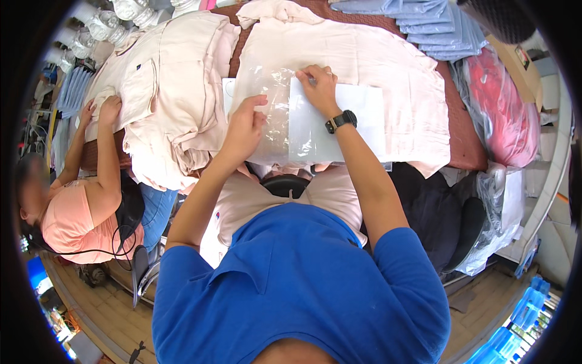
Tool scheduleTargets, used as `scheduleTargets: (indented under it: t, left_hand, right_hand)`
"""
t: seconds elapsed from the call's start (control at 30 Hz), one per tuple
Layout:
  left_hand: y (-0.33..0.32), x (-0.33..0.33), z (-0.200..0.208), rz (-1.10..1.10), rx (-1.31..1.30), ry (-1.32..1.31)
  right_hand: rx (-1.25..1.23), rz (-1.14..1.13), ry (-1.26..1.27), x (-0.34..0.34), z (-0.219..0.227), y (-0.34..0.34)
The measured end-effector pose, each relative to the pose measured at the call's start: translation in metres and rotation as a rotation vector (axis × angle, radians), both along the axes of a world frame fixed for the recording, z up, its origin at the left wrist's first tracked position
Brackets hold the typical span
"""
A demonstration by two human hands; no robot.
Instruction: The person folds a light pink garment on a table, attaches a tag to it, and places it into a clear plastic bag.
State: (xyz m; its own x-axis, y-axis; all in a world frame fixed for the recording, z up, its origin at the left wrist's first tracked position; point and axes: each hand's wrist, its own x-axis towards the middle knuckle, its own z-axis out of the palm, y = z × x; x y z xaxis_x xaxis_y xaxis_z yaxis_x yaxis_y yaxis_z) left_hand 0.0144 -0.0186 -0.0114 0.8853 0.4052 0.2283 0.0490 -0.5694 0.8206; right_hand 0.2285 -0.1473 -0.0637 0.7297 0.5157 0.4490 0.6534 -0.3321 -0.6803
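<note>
A clear plastic bag (273, 136) lies on a spread cream garment (418, 115) in front of me. Glare crosses the bag, and a white sheet (362, 115) shows at its right. At the bag's left edge is my left hand (244, 128), its fingers loosely bent and apart. My right hand (319, 91), with a dark watch on the wrist, rests over the sheet's upper part. Its fingers are bent together at the plastic near the sheet's upper left corner; the exact grip is partly hidden.
To the left is a heap of cream garments (182, 115), where a co-worker in a peach shirt (79, 212) handles cloth. Folded blue packs (442, 30) are stacked at the back right. A red bundle in clear plastic (500, 106) stands by the brown table cover's (464, 142) right edge.
</note>
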Motion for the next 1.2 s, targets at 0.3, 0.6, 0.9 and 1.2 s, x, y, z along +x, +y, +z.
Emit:
scheduleTargets:
  t: [0.3, 0.6, 0.9, 1.2]
  left_hand:
    - [0.017, 0.051, -0.017, -0.029, 0.123, 0.138]
    - [0.003, 0.061, 0.02, -0.026, -0.532, 0.242]
    - [0.009, 0.076, -0.015, -0.056, -0.265, 0.076]
    - [0.013, 0.071, -0.004, -0.026, -0.358, -0.139]
  right_hand:
    - [0.012, 0.058, -0.043, -0.005, 0.041, -0.005]
    - [-0.021, 0.063, -0.175, -0.009, 0.056, -0.002]
    - [-0.059, 0.064, -0.232, -0.005, 0.076, -0.013]
    - [0.197, -0.243, 0.463, 0.062, 0.015, -0.135]
